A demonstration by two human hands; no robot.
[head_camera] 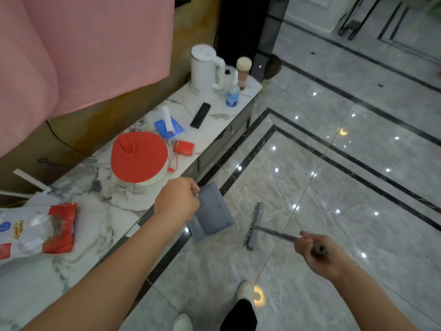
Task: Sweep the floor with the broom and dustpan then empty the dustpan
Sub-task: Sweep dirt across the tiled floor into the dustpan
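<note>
head view. landmark: grey dustpan (pixel 212 212), hanging just off the front edge of the marble bench (pixel 100 211), above the tiled floor (pixel 310 187).

risks, as judged from this frame:
- dustpan is held off the floor, its tray tilted with the open lip toward the lower left. if it carries any dirt, a further tilt would spill it back onto the tiles.
- the broom (pixel 255 226) head is just right of the dustpan, bristles toward it. a quick sweep could strike the pan rather than feed it, or flick grit past it under the bench.
- small dark specks lie far beyond the dustpan, toward the top right; cannot tell what they are. they could be missed if sweeping stays near the bench.
- red-lidded container (pixel 139 158) and red-and-clear snack bag (pixel 35 230) sit on the bench behind and left of the dustpan; a raised elbow could knock them.

pose:
- left hand (pixel 177 200) is at the dustpan's upper left corner, fingers curled round its handle, forearm reaching in from the lower left over the bench edge.
- right hand (pixel 317 254) is right of and below the dustpan, closed round the broom's thin handle, whose dark end pokes out past the fist; handle runs up-left to the broom head.

no bin visible for emptying.
</note>
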